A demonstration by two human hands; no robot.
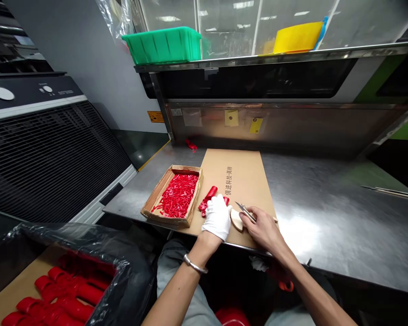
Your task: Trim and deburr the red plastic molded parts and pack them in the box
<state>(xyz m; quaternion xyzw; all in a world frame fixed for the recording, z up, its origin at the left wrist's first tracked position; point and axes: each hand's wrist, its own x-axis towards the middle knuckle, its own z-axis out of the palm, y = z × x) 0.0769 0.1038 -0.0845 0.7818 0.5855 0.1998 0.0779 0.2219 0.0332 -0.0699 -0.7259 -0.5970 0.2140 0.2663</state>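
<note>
My left hand (218, 216), in a white glove, is closed on a red plastic part (210, 196) whose tubular end sticks out past the fingers. More red shows at the glove's right side; the rest of the part lies hidden under the hand. In my bare right hand (261, 225) is a slim metal knife (244, 209), its pointed blade angled up and left toward the glove. A pale beige piece with a curved edge (237, 220) lies between both hands, against the right fingers. Brown cardboard (245, 172) with printed characters lies beneath the work.
Left of the hands stands a shallow cardboard box (197, 192) of small red scraps. A black-lined carton (136, 267) at lower left holds several red parts (71, 290). Red scraps (191, 145) lie at the back of the metal table (309, 194). A shelf bears a green bin (163, 45).
</note>
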